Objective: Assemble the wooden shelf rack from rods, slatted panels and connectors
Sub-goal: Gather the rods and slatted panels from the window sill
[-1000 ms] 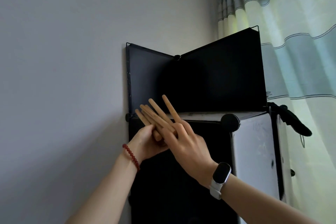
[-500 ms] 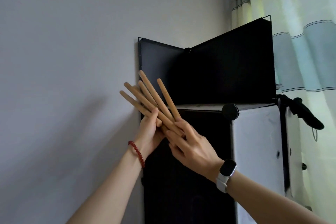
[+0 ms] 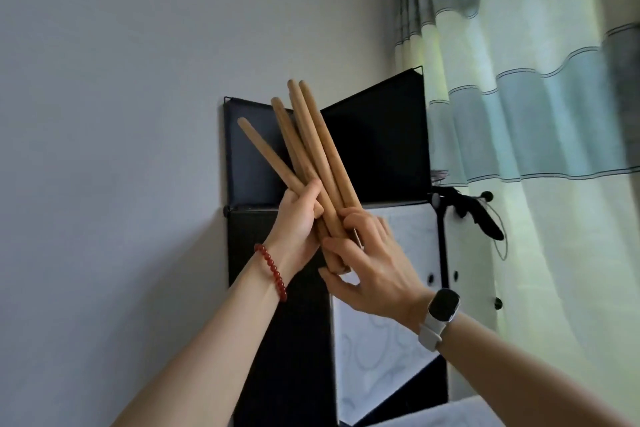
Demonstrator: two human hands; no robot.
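Your left hand (image 3: pixel 298 218) fingers are curled tight round a bundle of wooden rods (image 3: pixel 311 156), right hand (image 3: pixel 370 263) pinching their lower ends. Rod tips fan up in front of the black cabinet panels (image 3: pixel 377 146), bare wall (image 3: pixel 121 114) wide open on the left, curtain (image 3: pixel 536 97) further right.

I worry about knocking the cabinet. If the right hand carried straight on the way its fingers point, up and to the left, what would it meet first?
The right hand is already against the lower ends of the wooden rods, so it meets those first, then the left hand gripping them. The black cabinet sits behind; how far behind is unclear.
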